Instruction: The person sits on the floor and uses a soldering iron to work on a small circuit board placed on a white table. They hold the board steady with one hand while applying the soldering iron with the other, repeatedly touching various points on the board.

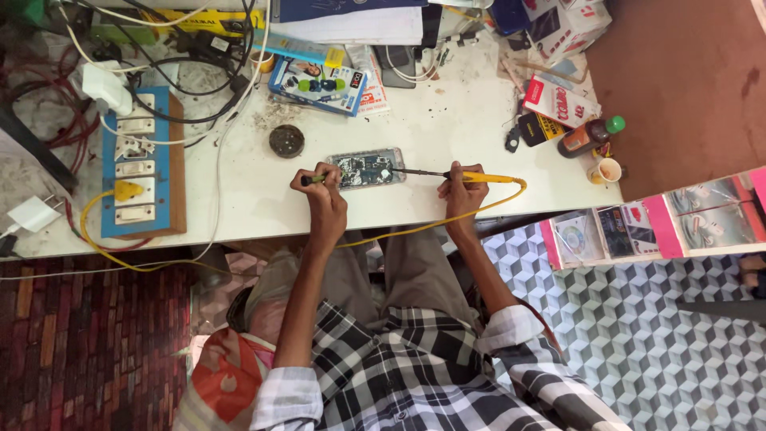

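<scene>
Lying opened on the white bench (447,120), just ahead of your hands, the phone (367,168) is showing its bare circuit board, so the back is already off and the board work is under way. You are holding the yellow soldering iron (471,176) in your right hand (463,191), fingers wrapped around the handle, with its dark tip reaching onto the phone's right end. Your left hand (323,195) is pinching a small green-handled tool (317,179) at the phone's left edge. Whether any joint is finished is too small to tell; the phone is not yet closed up. The iron's yellow cord (415,227) is trailing back across your lap. A round dark tin (286,140) is sitting near the phone, and a blue switchboard (137,164) is standing well apart on the left.
</scene>
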